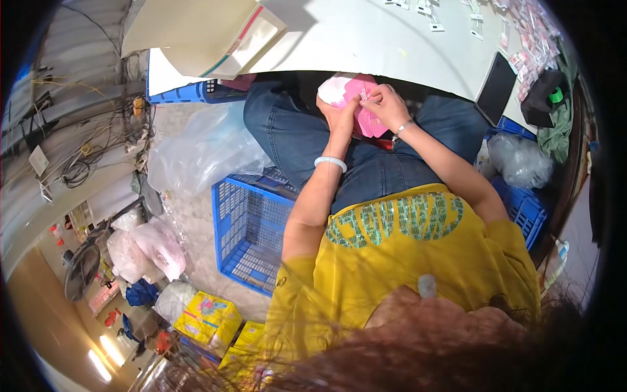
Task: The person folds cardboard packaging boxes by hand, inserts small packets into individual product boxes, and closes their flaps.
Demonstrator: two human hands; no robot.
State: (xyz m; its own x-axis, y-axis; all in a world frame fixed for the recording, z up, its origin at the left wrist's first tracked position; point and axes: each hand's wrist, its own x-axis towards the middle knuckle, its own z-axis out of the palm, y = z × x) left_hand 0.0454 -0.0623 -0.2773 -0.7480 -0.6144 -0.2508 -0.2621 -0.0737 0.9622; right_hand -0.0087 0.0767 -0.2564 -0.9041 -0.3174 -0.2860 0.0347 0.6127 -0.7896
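Note:
Just below the table's edge, over my lap, is a pink and white flat item (369,123), perhaps card or paper. My left hand (338,114) holds it from the left side, with the thumb on its face and the other fingers mostly behind it. My right hand (388,106) is closed in a pinch at its upper right, close to the left thumb. Whether a small piece sits between the right fingertips cannot be made out. The lower part of the pink item hangs between my two hands.
A white table (366,39) spans the top, holding a dark tablet-like device (496,88), small packets (526,49) and a cardboard box (196,32). A blue crate (251,228) and a clear plastic bag (199,153) are on the floor at left. Another blue crate (522,209) stands right.

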